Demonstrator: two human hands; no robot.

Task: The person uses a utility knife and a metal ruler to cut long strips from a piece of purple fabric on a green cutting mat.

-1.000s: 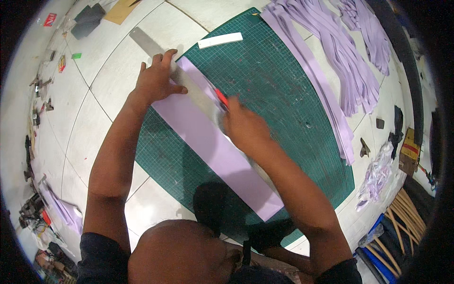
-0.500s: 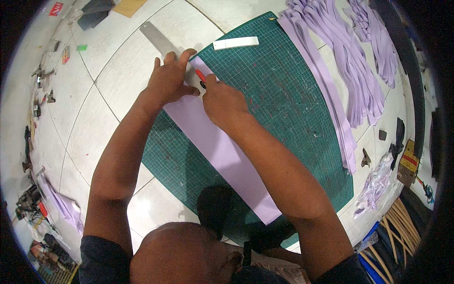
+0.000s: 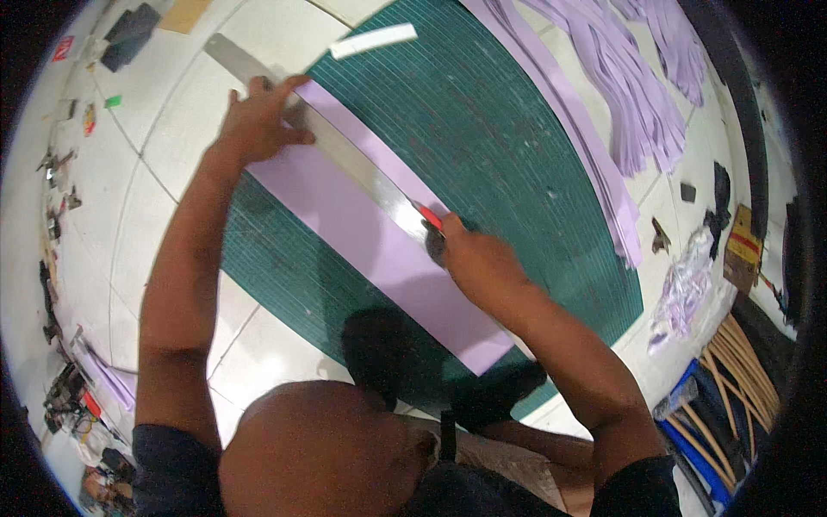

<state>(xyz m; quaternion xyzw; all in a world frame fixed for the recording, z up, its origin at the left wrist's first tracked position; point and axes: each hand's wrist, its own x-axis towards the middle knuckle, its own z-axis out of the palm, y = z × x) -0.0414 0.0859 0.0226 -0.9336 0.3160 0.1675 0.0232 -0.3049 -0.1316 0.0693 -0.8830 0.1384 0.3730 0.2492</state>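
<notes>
A floor (image 3: 164,185) of pale square tiles carries everything; there is no worktop here. On it lies one large green cutting mat (image 3: 508,138) with a fine grid, running from upper right to lower left. Along the mat's right edge a heap of lilac strips (image 3: 637,95) spreads over mat and tiles; they overlap too much to count.

One lilac sheet (image 3: 362,233) lies on the mat, its long axis slanting from upper left, near the left hand, to lower right by the person's knee. One long metal ruler (image 3: 345,155) rests on top along the same diagonal, its far end reaching off the mat onto the tiles at upper left. One short white strip (image 3: 373,40) lies apart on the mat's top edge.

The left hand (image 3: 258,125) is spread flat, fingers splayed, pressing on the ruler and sheet at the upper end. The right hand (image 3: 478,258) is curled tight around one red-handled cutter (image 3: 429,217), whose tip points up-left and sits against the ruler's right edge about midway along the sheet.

Small tools and scraps are scattered by the left rim, too small to tell apart.
</notes>
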